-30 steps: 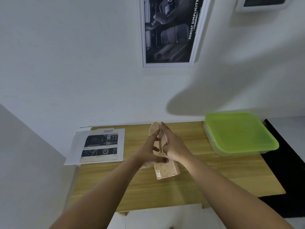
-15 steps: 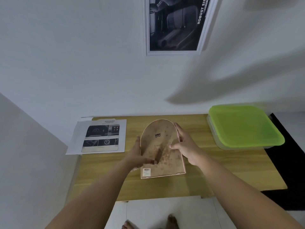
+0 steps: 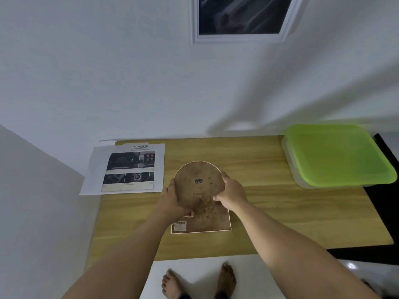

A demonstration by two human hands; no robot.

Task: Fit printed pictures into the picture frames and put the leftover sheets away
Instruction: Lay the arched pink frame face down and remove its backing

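Item 1, picture frame (image 3: 200, 190): arched, lying back-up at the middle of the table (image 3: 280, 223); long axis runs from the table's near edge to its far edge; rounded top points to the far edge, flat base to the near edge; I cannot tell whether the arched end is raised off the table top; mottled brown backing board; small metal hanger (image 3: 198, 181) toward the arched end; barcode sticker (image 3: 180, 225) at the near-left corner of the base.

Item 2, left hand (image 3: 172, 201): curled round the frame's left edge, thumb laid over the backing board; it grips the frame.

Item 3, right hand (image 3: 232, 194): wrapped on the frame's right edge near the start of the curve, thumb on the board; it holds the frame.

Item 4, printed sheets (image 3: 127, 169): at the table's far-left corner, overhanging the left edge; car-interior pictures face up.

Item 5, green-lidded container (image 3: 336, 156): at the table's far-right corner, lid on.

Item 6, framed picture (image 3: 241, 16): on the wall above the table's far edge.

Item 7, bare feet (image 3: 172, 283): on the floor below the table's near edge.
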